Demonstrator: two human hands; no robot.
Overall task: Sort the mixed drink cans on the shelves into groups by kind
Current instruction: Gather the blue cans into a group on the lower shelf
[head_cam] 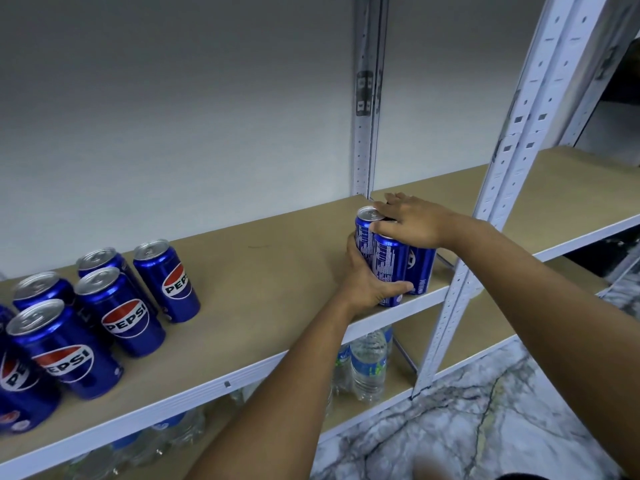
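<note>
A small cluster of blue Pepsi cans (393,265) stands upright at the right end of the tan shelf board (270,258), close to its front edge. My left hand (367,282) grips the cluster from the left and front, fingers curled round the lower part of a can. My right hand (412,220) lies over the can tops, fingers spread across them. Several more blue Pepsi cans (124,313) stand grouped at the left end of the same shelf.
A white metal upright (485,209) rises just right of the held cans; another post (367,98) stands behind them. Water bottles (369,362) fill the shelf below. A second tan shelf (568,192) continues to the right. Marble-patterned floor (485,427) lies below.
</note>
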